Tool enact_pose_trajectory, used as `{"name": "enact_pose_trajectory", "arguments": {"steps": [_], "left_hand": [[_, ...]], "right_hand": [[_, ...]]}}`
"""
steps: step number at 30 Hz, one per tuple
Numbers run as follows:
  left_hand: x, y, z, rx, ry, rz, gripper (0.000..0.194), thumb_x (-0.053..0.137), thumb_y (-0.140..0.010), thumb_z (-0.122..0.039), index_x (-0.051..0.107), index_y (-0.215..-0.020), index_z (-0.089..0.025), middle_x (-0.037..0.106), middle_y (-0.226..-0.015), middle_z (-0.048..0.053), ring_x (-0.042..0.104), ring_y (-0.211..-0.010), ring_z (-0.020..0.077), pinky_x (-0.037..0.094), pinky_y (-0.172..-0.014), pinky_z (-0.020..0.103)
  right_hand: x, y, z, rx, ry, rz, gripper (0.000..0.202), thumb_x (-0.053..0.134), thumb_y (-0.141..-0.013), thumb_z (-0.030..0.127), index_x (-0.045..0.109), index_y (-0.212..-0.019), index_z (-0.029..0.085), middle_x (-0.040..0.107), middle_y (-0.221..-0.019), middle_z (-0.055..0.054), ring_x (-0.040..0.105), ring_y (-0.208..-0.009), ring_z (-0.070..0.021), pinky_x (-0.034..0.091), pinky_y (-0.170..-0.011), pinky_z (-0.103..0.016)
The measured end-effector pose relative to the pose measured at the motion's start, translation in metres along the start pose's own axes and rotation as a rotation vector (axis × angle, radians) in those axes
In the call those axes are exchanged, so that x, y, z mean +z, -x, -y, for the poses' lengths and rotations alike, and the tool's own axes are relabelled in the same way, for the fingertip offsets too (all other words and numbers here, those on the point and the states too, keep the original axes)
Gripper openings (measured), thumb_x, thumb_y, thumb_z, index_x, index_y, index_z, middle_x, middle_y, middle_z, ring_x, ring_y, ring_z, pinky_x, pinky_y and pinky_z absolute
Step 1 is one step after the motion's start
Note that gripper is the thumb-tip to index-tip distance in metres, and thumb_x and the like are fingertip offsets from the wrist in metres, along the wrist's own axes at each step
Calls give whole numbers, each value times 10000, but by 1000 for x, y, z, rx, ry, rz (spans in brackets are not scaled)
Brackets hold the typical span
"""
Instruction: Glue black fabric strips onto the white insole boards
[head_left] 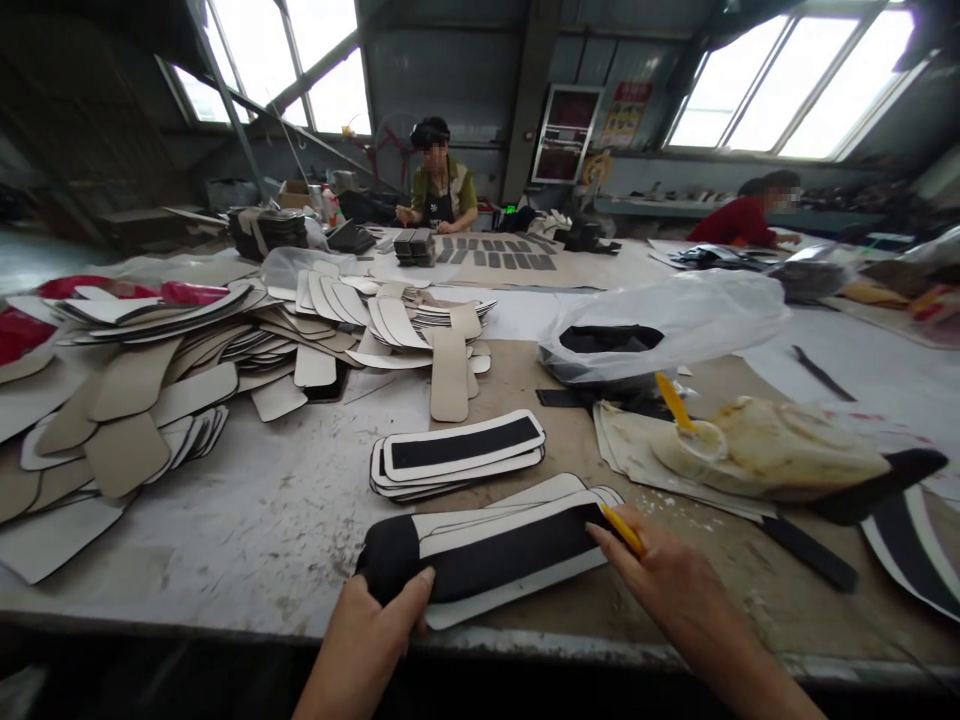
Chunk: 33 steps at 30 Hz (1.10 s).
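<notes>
A stack of long white pieces with a black strip (487, 555) lies at the table's near edge. My left hand (375, 625) grips the black left end of the top piece, thumb on top. My right hand (660, 570) rests at the strip's right end and holds a yellow brush handle (622, 530). A second stack of the same black-and-white pieces (457, 455) sits just behind. To the right stands a small glue pot (694, 445) with a yellow stick in it, on glue-crusted paper.
Piles of beige and white cut pieces (150, 400) cover the left half of the table. A clear plastic bag (660, 325) with black parts lies behind the glue. Two other people work at the far side, one in green (439, 190), one in red (742, 220).
</notes>
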<state>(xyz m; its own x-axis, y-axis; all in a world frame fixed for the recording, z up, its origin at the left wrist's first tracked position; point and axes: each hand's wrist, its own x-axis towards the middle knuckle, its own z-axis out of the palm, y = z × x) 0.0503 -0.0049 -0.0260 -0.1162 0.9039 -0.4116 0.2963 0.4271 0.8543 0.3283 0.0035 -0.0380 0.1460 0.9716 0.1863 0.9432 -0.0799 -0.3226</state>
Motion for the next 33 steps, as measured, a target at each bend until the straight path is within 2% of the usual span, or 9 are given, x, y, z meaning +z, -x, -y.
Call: {"name": "enact_pose_trajectory", "arguments": {"steps": [1,3,5,7,10,18,24,29,33], "left_hand": [[2,-2,-1,-9,-26,-38,444,575,-661,-536,480,-500,-133,387,-409,-7,345,-416,95,274,-482,242],[5,-7,0,-21,-13,-102,379,633,-620,-487,555,-601,-117,512,-497,18,448,-479,132,342,-511,253],[9,-13,3,-22,38,-124,409,665,-590,-453,615,-763,-85,633,-695,67,568,-657,196,422,-616,274],[13,-17,7,-44,50,-133,482,683,-571,-451,621,-855,-68,660,-833,101,598,-819,247,445,-734,302],[19,-20,11,-80,56,-209,531,710,-551,-442,613,-909,-62,657,-892,117,590,-902,272,430,-818,331],[30,-22,17,-104,103,-301,509,702,-547,-421,606,-909,-76,628,-930,132,566,-914,258,398,-848,337],[29,-24,19,-188,-59,-273,502,667,-538,-562,558,-722,-108,592,-764,119,554,-789,261,394,-764,345],[26,-25,17,-157,-65,-338,511,688,-536,-510,549,-805,-97,584,-795,114,551,-810,266,397,-784,354],[27,-25,18,-115,5,-294,546,695,-538,-481,532,-879,-88,583,-848,114,550,-838,256,420,-773,329]], "right_hand": [[4,1,-3,-45,48,-44,322,395,-855,478,588,-954,240,642,-834,-13,613,-721,-202,424,-646,-307],[9,1,-9,-145,143,-130,296,407,-874,435,584,-974,220,645,-888,-25,620,-718,-178,424,-603,-273],[13,1,-13,-224,223,-194,281,411,-884,403,578,-973,195,642,-921,-42,620,-707,-158,418,-572,-248],[15,0,-16,-275,277,-239,265,424,-883,392,574,-950,184,642,-880,-40,615,-670,-146,411,-558,-235],[18,-2,-20,-304,321,-267,249,446,-866,415,565,-874,197,622,-743,-9,600,-603,-147,385,-533,-240],[21,-4,-19,-244,344,-190,253,433,-860,422,529,-768,207,581,-673,-5,576,-601,-159,328,-531,-262],[23,-3,-20,-150,309,-87,223,451,-845,429,518,-779,226,580,-699,19,582,-628,-165,339,-559,-274],[22,-2,-14,-112,359,-62,210,468,-846,413,523,-789,218,577,-665,0,576,-599,-176,344,-549,-277],[25,-4,-20,-144,362,-89,212,476,-832,420,534,-793,220,585,-639,-5,572,-560,-179,337,-522,-272]]}}
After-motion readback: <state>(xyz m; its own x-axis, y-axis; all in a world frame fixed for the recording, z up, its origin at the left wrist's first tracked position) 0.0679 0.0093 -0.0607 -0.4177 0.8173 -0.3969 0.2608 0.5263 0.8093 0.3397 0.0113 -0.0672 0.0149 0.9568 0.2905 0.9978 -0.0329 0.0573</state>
